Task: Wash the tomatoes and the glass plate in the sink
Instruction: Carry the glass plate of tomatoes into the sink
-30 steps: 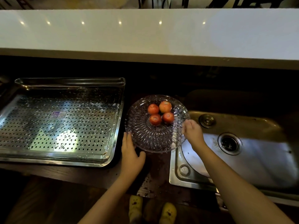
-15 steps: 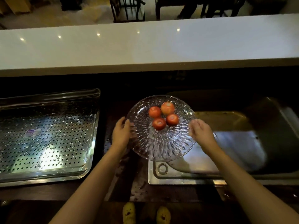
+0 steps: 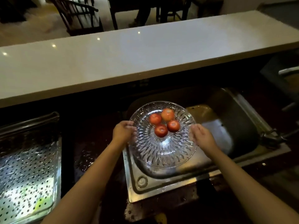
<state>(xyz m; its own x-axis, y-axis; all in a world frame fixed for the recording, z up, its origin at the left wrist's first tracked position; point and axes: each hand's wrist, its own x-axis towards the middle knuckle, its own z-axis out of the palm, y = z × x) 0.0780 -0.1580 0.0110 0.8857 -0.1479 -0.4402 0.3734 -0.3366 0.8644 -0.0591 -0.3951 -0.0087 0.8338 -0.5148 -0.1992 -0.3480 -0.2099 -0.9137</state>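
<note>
**Item one?**
Glass plate (image 3: 161, 152): round, clear, cut in a ray pattern, glinting at the far rim. Location: over the left end of the sink (image 3: 161, 189), carried roughly level (whether it touches the steel I cannot tell).

**Contents?**
Tomatoes (image 3: 161, 130): four, small, red, huddled against one another just beyond the plate's middle (the far one is paler, more orange).

**Holders?**
My left hand (image 3: 123, 131), fingers curled on the left rim. My right hand (image 3: 201, 136), gripping the right rim. Each holds plate and nothing else.

**Step in hand?**
Load at the basin, I'd judge. I see no water running, so the washing proper is not begun.

**Next move calls for?**
Setting it down level so the four don't roll off, then freeing one hand to start the water.

**Surroundings?**
Dark, wet desk (image 3: 90, 143) just left of the sink. Perforated steel tray (image 3: 27, 175) further left. Pale counter (image 3: 129, 62) behind.
</note>
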